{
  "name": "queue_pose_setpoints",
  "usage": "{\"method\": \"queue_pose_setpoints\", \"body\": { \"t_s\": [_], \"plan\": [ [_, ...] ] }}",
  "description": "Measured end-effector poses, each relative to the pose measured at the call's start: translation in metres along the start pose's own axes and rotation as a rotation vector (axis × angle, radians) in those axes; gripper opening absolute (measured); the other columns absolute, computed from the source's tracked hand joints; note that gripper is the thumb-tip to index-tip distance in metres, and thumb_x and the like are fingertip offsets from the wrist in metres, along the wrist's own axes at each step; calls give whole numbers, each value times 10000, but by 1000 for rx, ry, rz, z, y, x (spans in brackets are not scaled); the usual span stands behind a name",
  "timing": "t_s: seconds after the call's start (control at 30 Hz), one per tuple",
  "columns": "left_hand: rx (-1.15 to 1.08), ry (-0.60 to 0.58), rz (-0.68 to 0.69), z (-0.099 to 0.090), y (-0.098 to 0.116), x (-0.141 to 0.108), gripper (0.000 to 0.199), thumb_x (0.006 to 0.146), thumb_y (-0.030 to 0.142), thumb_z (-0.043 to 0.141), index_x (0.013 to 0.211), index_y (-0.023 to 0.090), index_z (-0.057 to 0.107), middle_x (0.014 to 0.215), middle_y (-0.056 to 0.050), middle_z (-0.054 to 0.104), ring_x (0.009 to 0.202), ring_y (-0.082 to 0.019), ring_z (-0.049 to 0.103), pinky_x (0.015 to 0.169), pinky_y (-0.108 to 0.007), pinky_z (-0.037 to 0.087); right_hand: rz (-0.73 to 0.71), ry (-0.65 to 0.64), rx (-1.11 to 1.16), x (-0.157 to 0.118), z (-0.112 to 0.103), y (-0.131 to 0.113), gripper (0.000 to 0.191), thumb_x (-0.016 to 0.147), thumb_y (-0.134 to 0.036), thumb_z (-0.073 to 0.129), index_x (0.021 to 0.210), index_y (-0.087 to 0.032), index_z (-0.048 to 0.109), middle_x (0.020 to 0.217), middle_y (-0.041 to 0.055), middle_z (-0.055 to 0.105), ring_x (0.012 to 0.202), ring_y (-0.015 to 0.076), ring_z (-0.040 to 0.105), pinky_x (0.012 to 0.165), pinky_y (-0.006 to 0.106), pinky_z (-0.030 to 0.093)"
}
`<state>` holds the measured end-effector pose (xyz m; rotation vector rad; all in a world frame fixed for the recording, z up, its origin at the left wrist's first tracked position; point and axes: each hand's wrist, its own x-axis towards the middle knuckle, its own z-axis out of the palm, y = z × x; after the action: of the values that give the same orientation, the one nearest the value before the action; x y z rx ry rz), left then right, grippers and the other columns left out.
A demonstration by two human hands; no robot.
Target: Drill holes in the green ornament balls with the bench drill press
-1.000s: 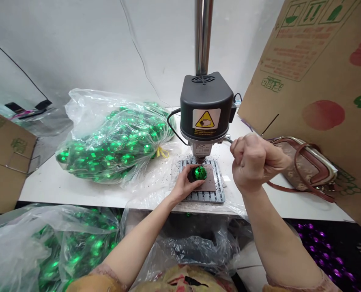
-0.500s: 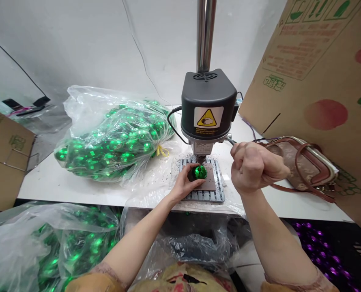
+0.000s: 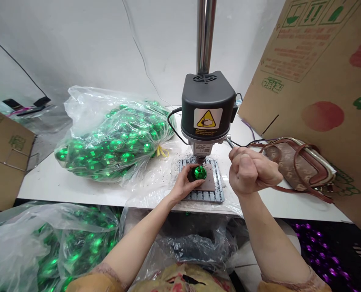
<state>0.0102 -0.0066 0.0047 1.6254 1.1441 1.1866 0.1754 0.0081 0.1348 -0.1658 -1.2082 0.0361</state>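
Observation:
In the head view, a shiny green faceted ball [image 3: 200, 172] sits on a brown board [image 3: 209, 183] over the slotted base plate [image 3: 218, 196] of a drill press [image 3: 209, 99]. My left hand [image 3: 185, 182] curls round the ball's left side, thumb at the front and fingers at the back. Directly above, the drill chuck [image 3: 200, 159] comes down to the ball's top; whether the bit is inside it I cannot make out. My right hand [image 3: 250, 170] is closed in a fist round the drill press's feed lever [image 3: 229, 141], whose grip end is hidden by the fingers.
Left of the press lies a tied clear bag of green balls [image 3: 113, 146]. Another open bag [image 3: 74, 243] is below the table edge. A handbag [image 3: 296, 162] and a large carton [image 3: 290, 81] stand right. Purple balls [image 3: 317, 251] fill a dark crate at lower right. Dark shavings speckle the table.
My right hand has shifted slightly left and down with the feed lever. My left hand and the green ball stay nearly where they were under the chuck.

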Motion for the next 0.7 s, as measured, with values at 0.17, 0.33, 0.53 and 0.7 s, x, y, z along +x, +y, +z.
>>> {"method": "queue_pose_setpoints", "body": {
  "t_s": [0.17,0.33,0.53,0.7],
  "plan": [
    [-13,6,-11,0,-1,-1,556,729,393,833,1187,199,584,1173,-81,656,1099,-247,624,959,-379,504,-2,-28,17,-8,-3,-2,441,771,-78,542,524,-163,186,466,-64,274,410,23,269,422,240,293],
    [8,8,-9,1,-1,1,558,729,382,830,1196,201,585,1169,-79,664,1103,-246,626,961,-378,503,117,11,-30,9,6,-11,441,822,-99,547,493,-164,261,455,-65,286,407,23,290,422,246,270],
    [107,157,11,4,18,-13,484,759,378,791,1161,208,581,1105,-68,672,1032,-235,641,916,-378,507,538,38,-102,63,28,-15,464,874,-298,591,473,-189,384,425,-65,303,402,33,278,412,268,218],
    [473,-2,255,-3,32,-79,417,788,427,754,1115,220,599,1017,-76,656,932,-226,631,798,-339,496,534,57,-67,70,31,-14,465,866,-298,608,463,-180,408,412,-63,334,383,25,293,400,269,230]
  ]
}}
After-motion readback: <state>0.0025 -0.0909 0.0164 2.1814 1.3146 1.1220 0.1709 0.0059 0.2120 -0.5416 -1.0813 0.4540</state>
